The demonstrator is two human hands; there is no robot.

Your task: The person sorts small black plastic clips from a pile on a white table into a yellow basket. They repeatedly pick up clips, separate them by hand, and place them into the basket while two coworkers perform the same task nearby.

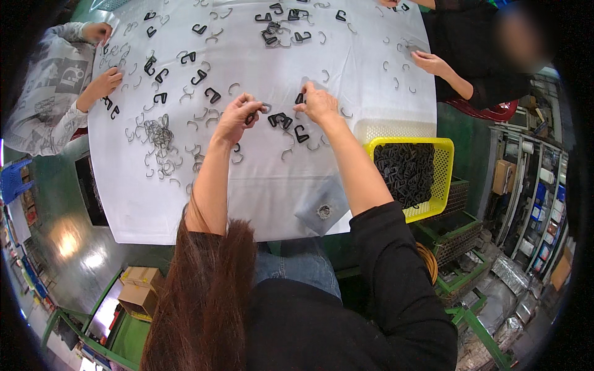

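Note:
My left hand (234, 119) is above the middle of the white-covered table (260, 198), its fingers closed on a black hook-shaped clip (250, 117). A thin grey curved piece also shows at those fingertips. To its right, the fingers of my right hand (322, 105) pinch another black clip (300, 98), partly hidden by the fingers. Between and just below both hands lie a small cluster of black clips (280, 120) and a single black clip (301, 133). Thin C-shaped grey pieces (158, 139) form a loose pile to the left of my left forearm.
A yellow basket (450, 167) full of black clips stands by my right arm. Near the front edge lies a translucent bag (323, 207). More clips (270, 31) and grey pieces are scattered across the far side. Co-workers' hands (99, 88) are at the left and right edges.

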